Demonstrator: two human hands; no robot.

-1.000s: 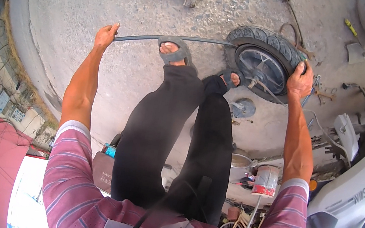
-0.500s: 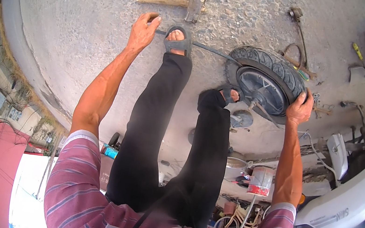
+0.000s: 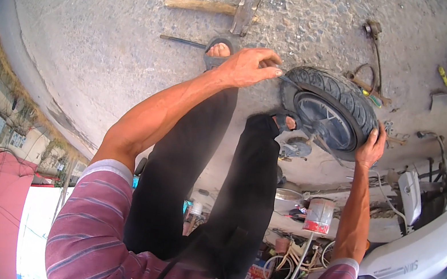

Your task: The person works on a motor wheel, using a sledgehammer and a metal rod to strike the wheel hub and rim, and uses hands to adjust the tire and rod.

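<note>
A wheel with a black tyre (image 3: 351, 95) and dark spoked rim (image 3: 322, 117) stands tilted beside my right foot. My right hand (image 3: 369, 148) is closed round the tyre's right side, thumb and fingers on the tread and sidewall. A thin dark metal bar (image 3: 183, 41) runs under my sandalled left foot (image 3: 219, 50) toward the tyre's left edge, where its end meets the bead. My left hand (image 3: 251, 67) hovers over this bar near the tyre, thumb and fingers apart, and it covers the bar's middle stretch.
A wooden-handled sledgehammer (image 3: 245, 14) lies beyond my left foot. Several metal parts and a yellow-handled tool (image 3: 444, 75) lie to the right. Nearer are a red-and-white bucket (image 3: 318, 214), a metal basin (image 3: 286, 198) and a white scooter body (image 3: 428, 239).
My left hand has moved right, from the bar's free end across my left foot to beside the tyre. My right hand keeps its hold on the tyre.
</note>
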